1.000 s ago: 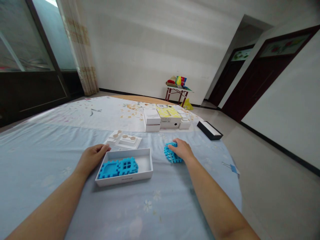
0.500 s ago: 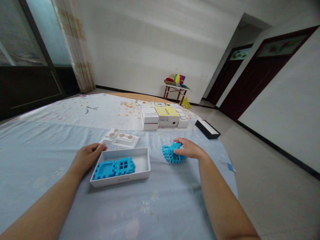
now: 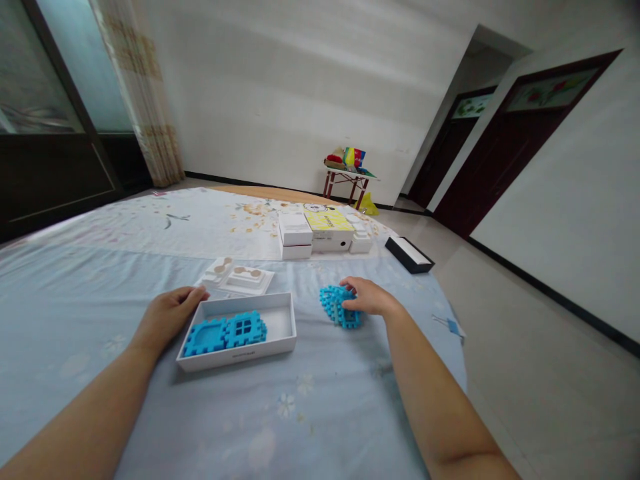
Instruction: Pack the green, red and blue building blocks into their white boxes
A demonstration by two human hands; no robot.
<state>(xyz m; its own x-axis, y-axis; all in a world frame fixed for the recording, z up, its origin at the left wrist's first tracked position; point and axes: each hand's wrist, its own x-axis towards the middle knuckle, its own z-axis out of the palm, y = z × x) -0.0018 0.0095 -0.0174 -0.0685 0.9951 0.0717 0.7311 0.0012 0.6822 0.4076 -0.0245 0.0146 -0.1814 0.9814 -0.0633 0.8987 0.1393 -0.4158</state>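
A shallow white box (image 3: 283, 341) lies on the light blue bedsheet (image 3: 75, 287) with two flat blue interlocking foam tiles (image 3: 225, 333) inside. My left hand (image 3: 167, 315) rests against the box's left end, fingers curled on its far corner. To the right of the box sits a small stack of blue foam tiles (image 3: 339, 309). My right hand (image 3: 369, 297) is closed on that stack, fingers on top and thumb at its near side.
White moulded packaging inserts (image 3: 239, 276) lie just beyond the box. Farther back are white boxes (image 3: 295, 235) and a yellow-topped box (image 3: 330, 227). A black tray (image 3: 409, 254) sits at the bed's right edge. Tiled floor, a small red table (image 3: 345, 179) and dark doors lie beyond.
My right hand has shifted its hold on the blue tile stack, tilting it slightly. The left hand stays at the box. The view has drifted a little.
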